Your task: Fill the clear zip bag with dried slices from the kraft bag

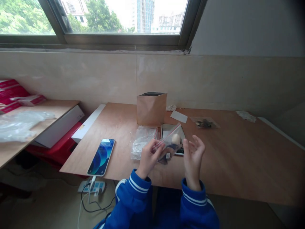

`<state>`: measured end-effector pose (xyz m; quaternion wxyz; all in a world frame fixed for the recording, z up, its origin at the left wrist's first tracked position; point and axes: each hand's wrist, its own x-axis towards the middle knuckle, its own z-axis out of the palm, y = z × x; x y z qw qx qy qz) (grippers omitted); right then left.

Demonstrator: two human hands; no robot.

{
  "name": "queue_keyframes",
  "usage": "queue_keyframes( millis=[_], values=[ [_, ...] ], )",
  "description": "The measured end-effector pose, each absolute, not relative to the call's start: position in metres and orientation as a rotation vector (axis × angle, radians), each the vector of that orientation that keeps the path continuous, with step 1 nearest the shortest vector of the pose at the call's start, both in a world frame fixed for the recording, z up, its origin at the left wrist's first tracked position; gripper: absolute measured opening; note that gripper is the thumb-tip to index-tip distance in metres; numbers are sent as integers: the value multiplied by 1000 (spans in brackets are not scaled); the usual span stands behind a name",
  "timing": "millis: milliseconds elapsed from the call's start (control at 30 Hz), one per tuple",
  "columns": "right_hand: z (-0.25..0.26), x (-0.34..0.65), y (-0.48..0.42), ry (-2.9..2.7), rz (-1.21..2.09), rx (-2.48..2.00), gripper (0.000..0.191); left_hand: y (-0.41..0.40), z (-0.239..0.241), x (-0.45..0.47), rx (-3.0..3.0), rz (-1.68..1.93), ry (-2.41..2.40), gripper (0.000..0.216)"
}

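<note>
My left hand (149, 157) is closed, pinching the red zip edge of a small clear zip bag (170, 143) that holds a pale round item and something dark. The bag hangs above the near part of the wooden table (238, 159). My right hand (192, 156) is held up just right of the bag with its fingers spread and curled, holding nothing. Below the bag, a flat shiny tray or scale (166, 129) is partly hidden.
A brown paper bag (151, 108) stands upright behind. A heap of clear plastic bags (141, 143) lies left of my hands. A phone (102, 156) charges at the table's left edge. A filled small bag (205, 123), a white card (179, 116) and crumpled paper lie farther back.
</note>
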<state>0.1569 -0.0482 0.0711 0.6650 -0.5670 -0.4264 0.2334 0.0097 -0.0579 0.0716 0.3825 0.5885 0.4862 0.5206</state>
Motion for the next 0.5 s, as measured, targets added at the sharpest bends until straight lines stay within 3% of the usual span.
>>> queue_keyframes(
  millis=[67, 267, 500],
  values=[
    [71, 139, -54, -1042, 514, -1296, 55, -62, 71, 14, 1428, 1384, 1264, 30],
    [82, 103, -71, -1295, 1006, -1124, 49, -74, 73, 19, 1416, 1405, 973, 26],
    [74, 112, -65, -1424, 1006, -1022, 47, -68, 77, 11, 1354, 1402, 988, 29]
  ],
)
